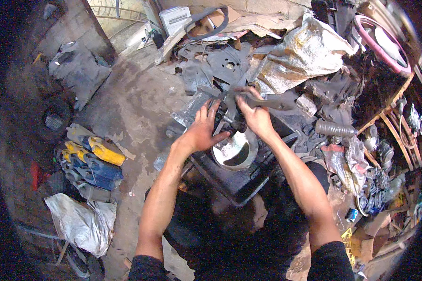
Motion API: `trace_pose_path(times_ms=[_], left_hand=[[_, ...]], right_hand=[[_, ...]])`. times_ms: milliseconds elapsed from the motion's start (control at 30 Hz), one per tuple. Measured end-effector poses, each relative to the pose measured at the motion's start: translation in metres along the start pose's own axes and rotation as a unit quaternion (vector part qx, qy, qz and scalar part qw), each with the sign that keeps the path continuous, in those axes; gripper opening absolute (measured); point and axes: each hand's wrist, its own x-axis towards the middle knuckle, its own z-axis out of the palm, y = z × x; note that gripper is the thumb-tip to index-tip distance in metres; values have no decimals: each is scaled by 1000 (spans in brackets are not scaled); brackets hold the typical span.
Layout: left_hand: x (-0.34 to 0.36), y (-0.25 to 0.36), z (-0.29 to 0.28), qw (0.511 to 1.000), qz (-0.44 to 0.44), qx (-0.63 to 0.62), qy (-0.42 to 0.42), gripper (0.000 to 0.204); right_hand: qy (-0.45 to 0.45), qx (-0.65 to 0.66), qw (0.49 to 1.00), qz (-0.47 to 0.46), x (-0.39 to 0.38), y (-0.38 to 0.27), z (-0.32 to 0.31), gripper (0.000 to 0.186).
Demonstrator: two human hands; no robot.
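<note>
Seen from above, both bare forearms reaching forward from the lower edge over a dark metal frame (241, 187) set on the concrete floor (136, 107).

Left hand (202, 129) spread flat, fingers apart, pressing down on the greasy black mechanical part (229, 117) just above a shiny dished metal disc (237, 152); bracing, not gripping. Right hand (257, 118) curled tight, fingers closed around the near end of a long dark metal tool (272, 100) running off to the right, its working end seemingly meeting the same part between the two hands. Exact fastener or joint hidden by fingers and grime.

Judged from this: mid-step on loosening or levering something at that part, one hand steadying while the other works the tool. Next move likely calls for firm downward bracing on the left and a controlled turn or pull on the right, with care against the tool slipping off an oily seat.

Further left on the floor, a row of blue and yellow plastic jugs (94, 161) beside a crumpled white sack (82, 222). Beyond the hands, dark flat metal scrap (225, 63) and a large crumpled silver sheet (300, 54). Far right, a wooden rack (394, 117) crowded with small parts.
</note>
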Motion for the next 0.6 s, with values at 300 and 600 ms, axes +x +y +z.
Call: trace_pose_path(times_ms=[300, 600], left_hand=[[0, 4, 1, 1000, -16, -16, 0, 103], [-3, 3, 6, 1000, -11, -23, 7, 103]], right_hand=[[2, 48, 998, 35, -3, -3, -4, 31], [-46, 15, 998, 27, -1, 8, -10, 33]])
